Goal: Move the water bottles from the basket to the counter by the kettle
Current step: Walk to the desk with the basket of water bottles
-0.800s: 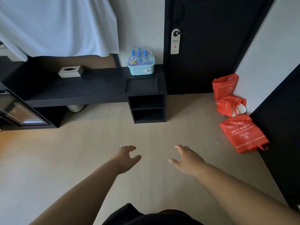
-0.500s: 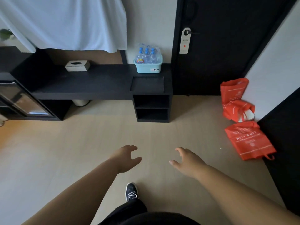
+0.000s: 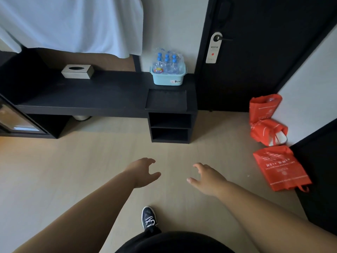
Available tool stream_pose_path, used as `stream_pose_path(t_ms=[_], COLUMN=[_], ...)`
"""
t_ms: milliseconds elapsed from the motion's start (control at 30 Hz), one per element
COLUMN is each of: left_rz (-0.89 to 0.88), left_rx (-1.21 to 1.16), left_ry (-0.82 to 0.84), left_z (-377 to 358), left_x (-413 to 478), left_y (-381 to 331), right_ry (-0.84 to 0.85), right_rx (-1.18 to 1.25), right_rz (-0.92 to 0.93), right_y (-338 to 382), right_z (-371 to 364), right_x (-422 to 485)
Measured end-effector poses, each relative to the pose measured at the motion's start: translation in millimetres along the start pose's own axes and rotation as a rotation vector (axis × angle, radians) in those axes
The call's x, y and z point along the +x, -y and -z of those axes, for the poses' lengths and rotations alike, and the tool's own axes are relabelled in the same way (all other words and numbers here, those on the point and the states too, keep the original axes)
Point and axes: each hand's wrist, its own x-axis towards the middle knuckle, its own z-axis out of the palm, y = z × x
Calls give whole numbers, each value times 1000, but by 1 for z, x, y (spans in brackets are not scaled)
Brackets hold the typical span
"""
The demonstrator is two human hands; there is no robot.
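A light blue plastic basket (image 3: 167, 79) stands at the right end of a long black counter (image 3: 94, 95), against the wall. Several clear water bottles (image 3: 166, 63) with blue caps, wrapped in plastic film, stick up out of it. My left hand (image 3: 143, 172) and my right hand (image 3: 207, 177) are stretched out in front of me over the floor, well short of the counter. Both are empty, with fingers spread and slightly curled. No kettle is in view.
A metal tissue box (image 3: 77, 71) sits on the counter's left part and a black tray (image 3: 166, 100) lies before the basket. Open cubbies (image 3: 170, 127) are beneath. Red bags (image 3: 268, 121) lie on the floor at right by a black door (image 3: 255, 52). A white cloth (image 3: 73, 24) hangs above.
The view has come closer to the counter, and the basket now looks larger. My foot in a dark shoe has stepped forward into view. Both hands stay open and held out.
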Motion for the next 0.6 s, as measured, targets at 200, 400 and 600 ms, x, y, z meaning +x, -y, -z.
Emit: stream_pose_path(t_ms=[200,400,600], left_rz=[-57,-75,-46], left_rx=[77,96,81], left_ry=[57,86,115], left_z=[39,65,80], left_x=[49,92,126], left_y=[30,60,72], right_ry=[-13,-13,10], right_rx=[-11,-20,-14], right_rz=[2,11,-14], right_y=[48,78,78], right_z=[25,34,46], right_x=[60,103,132])
